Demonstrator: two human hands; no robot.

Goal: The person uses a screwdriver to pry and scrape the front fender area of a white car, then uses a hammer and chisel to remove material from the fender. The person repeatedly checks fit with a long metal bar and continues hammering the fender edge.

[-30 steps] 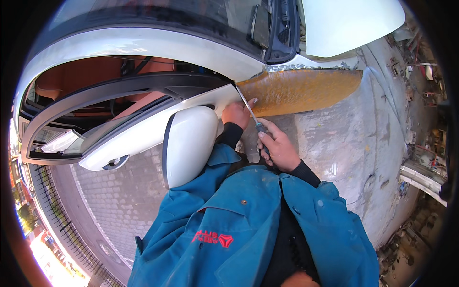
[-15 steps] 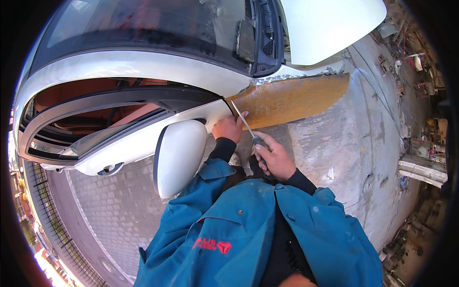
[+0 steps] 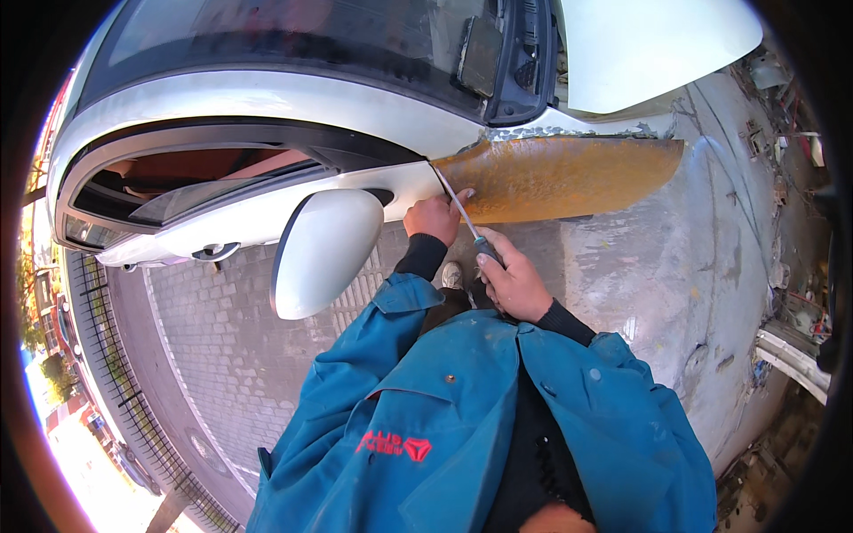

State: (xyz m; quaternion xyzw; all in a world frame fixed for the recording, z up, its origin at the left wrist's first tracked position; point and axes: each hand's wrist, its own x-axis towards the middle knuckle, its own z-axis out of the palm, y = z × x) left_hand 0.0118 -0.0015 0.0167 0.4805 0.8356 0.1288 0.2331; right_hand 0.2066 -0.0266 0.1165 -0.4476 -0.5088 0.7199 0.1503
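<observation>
Where door edge (image 3: 428, 180) borders fender (image 3: 569, 179), right hand (image 3: 515, 284) grips screwdriver (image 3: 482, 246), left hand's (image 3: 433, 218) grip unclear

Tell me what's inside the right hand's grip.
The right hand holds a screwdriver: its slim metal shaft and the front of its dark handle show. Most of the rest is covered by the hand; its back end cannot be made out.

Wht door (image 3: 258, 213), mottled brn-ylw panel (image 3: 569, 178), teal-blu jkt (image 3: 426, 395)
</observation>
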